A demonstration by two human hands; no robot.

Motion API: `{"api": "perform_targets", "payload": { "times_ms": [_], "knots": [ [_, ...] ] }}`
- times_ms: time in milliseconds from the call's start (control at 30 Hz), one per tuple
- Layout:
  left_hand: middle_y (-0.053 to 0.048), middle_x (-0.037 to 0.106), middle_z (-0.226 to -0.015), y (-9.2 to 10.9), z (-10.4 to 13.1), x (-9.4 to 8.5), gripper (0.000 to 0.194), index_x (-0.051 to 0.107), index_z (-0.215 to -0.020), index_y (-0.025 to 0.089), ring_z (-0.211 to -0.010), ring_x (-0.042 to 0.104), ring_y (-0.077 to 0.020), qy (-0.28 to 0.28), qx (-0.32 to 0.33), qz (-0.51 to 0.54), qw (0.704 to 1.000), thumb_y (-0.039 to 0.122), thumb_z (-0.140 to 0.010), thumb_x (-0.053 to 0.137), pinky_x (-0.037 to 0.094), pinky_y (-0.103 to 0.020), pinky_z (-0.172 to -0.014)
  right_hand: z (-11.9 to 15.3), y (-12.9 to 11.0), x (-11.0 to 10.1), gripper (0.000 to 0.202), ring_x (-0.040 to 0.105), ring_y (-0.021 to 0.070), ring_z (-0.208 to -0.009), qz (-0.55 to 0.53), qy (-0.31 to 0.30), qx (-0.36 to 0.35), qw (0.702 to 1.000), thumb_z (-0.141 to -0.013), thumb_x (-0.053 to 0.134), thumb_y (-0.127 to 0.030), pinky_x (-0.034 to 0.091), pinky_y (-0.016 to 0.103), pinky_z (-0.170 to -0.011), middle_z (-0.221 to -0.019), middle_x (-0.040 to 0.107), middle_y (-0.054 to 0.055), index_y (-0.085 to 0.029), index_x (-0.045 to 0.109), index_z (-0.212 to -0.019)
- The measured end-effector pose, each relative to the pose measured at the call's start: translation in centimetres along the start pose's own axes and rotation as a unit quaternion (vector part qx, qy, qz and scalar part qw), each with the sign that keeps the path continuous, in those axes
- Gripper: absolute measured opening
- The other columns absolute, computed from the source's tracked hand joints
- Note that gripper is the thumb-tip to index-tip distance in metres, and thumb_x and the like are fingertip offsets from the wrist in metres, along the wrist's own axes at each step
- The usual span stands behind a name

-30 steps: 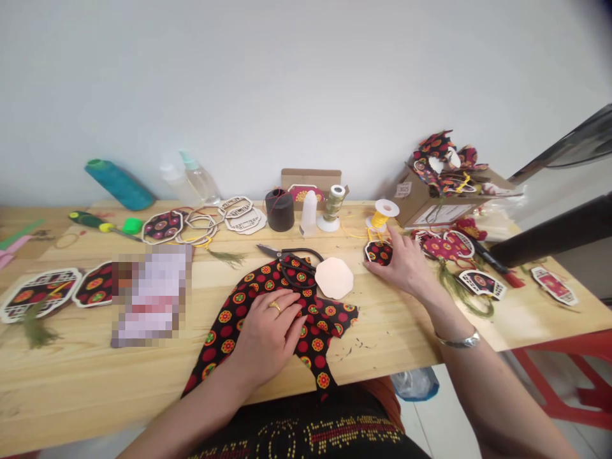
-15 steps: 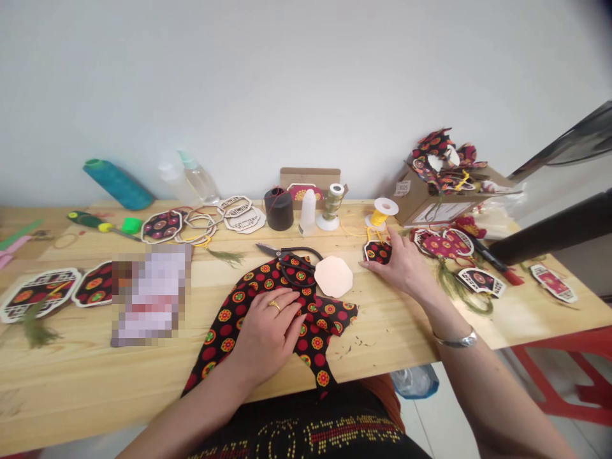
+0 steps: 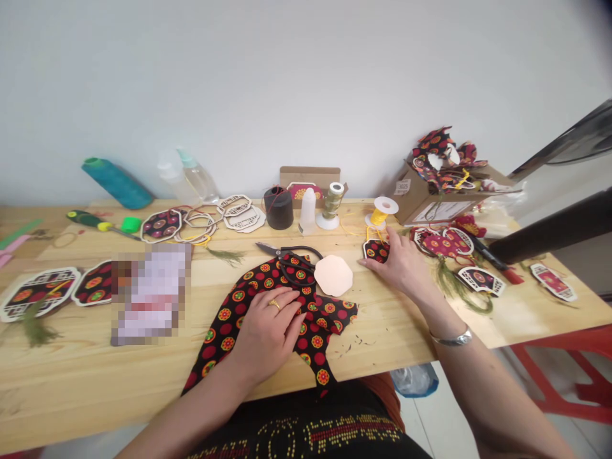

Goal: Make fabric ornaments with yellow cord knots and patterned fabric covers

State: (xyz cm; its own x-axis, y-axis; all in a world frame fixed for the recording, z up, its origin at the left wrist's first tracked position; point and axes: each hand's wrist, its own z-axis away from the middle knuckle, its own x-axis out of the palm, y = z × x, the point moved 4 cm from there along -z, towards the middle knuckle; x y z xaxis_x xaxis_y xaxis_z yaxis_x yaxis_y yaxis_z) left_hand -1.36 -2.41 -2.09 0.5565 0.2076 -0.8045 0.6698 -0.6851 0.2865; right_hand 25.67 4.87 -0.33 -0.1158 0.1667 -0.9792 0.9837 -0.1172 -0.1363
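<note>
My left hand [image 3: 271, 328] lies flat on a piece of black cloth [image 3: 224, 313] printed with red dots and flowers, its fingers loosely spread. Black-handled scissors [image 3: 287, 253] rest across the cloth's far edge. Beside them is a pale, scalloped disc [image 3: 333, 275]. Further right, my right hand [image 3: 399, 260] rests at a small white-rimmed ornament [image 3: 375, 250] with a dark patterned face. Thumb and fingers are apart around its near and right sides, and the hand covers part of it. Yellow cord links that ornament to a spool [image 3: 381, 213] just behind.
Along the wall stand a black thread spool [image 3: 279, 209], a white squeeze bottle [image 3: 308, 213] and a teal thread cone [image 3: 117, 183]. A cardboard box [image 3: 411, 194] of patterned scraps sits at the back right. Tasselled ornaments [image 3: 41, 294] lie left; a dark pole [image 3: 554, 226] crosses the right.
Both hands keep almost the same places and poses. The camera view has shifted very slightly; nothing on the table has visibly moved.
</note>
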Motion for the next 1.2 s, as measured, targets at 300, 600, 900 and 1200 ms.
{"api": "perform_targets", "payload": {
  "times_ms": [300, 600, 900, 1200],
  "knots": [
    [-0.010, 0.071, -0.100, 0.0, 0.0, 0.0, 0.016, 0.065, -0.097, 0.014, -0.099, 0.062, -0.0261, -0.001, 0.002, -0.006, 1.000, 0.015, -0.082, 0.060, 0.051, -0.048, -0.085, 0.3, 0.9, -0.2, 0.101, 0.052, 0.0394, -0.112, -0.023, -0.005, 0.017, 1.000, -0.068, 0.059, -0.070, 0.041, 0.046, -0.088, -0.123, 0.054, 0.027, -0.004, 0.032, -0.140],
    [-0.011, 0.071, -0.101, 0.0, 0.0, 0.0, 0.017, 0.065, -0.097, 0.014, -0.099, 0.062, -0.0261, 0.003, 0.004, -0.006, 1.000, 0.014, -0.082, 0.060, 0.051, -0.048, -0.084, 0.4, 0.0, 0.0, 0.088, 0.053, 0.0393, -0.110, -0.003, -0.011, 0.043, 0.999, -0.072, 0.059, -0.059, 0.042, 0.047, -0.087, -0.118, 0.056, 0.027, -0.003, 0.036, -0.136],
    [-0.011, 0.071, -0.101, 0.1, 0.0, 0.0, 0.017, 0.066, -0.097, 0.013, -0.099, 0.062, -0.0263, 0.002, 0.006, -0.004, 1.000, 0.014, -0.081, 0.060, 0.051, -0.048, -0.085, 0.5, 1.6, -0.3, 0.083, 0.052, 0.0381, -0.112, 0.018, -0.034, 0.038, 0.999, -0.070, 0.059, -0.058, 0.042, 0.046, -0.090, -0.120, 0.056, 0.023, -0.008, 0.040, -0.134],
    [-0.011, 0.070, -0.103, 0.1, -0.1, -0.4, 0.018, 0.066, -0.097, 0.015, -0.101, 0.062, -0.0258, 0.031, -0.011, 0.011, 0.999, 0.011, -0.081, 0.059, 0.052, -0.048, -0.087, 1.9, 0.5, -3.3, 0.062, 0.051, 0.0374, -0.111, -0.035, 0.089, -0.012, 0.995, -0.078, 0.059, -0.051, 0.043, 0.048, -0.089, -0.120, 0.057, 0.023, -0.008, 0.053, -0.123]
  ]
}}
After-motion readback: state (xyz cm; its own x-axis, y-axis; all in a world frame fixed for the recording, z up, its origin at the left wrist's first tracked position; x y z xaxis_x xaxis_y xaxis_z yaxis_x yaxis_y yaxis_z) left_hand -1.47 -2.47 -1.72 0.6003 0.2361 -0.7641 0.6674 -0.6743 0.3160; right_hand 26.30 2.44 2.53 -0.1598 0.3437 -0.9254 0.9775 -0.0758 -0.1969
